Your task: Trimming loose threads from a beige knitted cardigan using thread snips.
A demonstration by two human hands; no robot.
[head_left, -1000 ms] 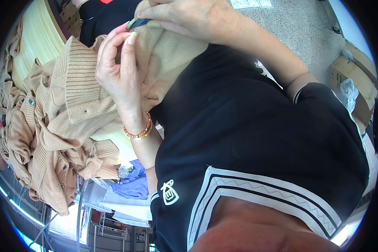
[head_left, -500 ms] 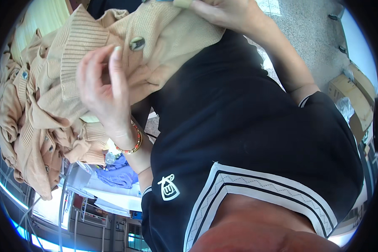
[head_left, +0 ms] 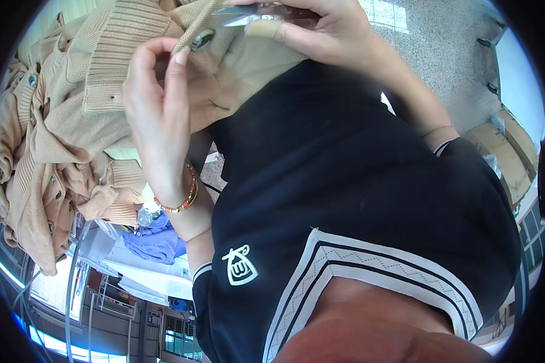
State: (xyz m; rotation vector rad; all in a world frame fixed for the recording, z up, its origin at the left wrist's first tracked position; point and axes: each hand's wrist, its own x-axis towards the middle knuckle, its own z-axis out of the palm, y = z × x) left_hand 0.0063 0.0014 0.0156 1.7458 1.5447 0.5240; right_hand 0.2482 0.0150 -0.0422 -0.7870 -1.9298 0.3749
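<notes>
A tan knitted cardigan with ribbed bands is spread in front of me at the upper left. My left hand, a beaded bracelet on its wrist, pinches a fold of the knit between thumb and fingertips. Right beside that pinch sits a dark, shiny button. My right hand, with a yellowish cover on the thumb, grips a pair of small thread snips. Their blades point left, close to the fold and above the button; whether they touch the knit I cannot tell.
More tan buttoned knitwear hangs in a heap at the left. Below it lies purple cloth on a white surface. Cardboard boxes stand on the speckled floor at the right, near a white wheeled panel.
My left hand's fingers have closed on the knit fold beside the button. My right hand has come lower, bringing the snips' blades into fuller view. The cardigan has shifted slightly.
</notes>
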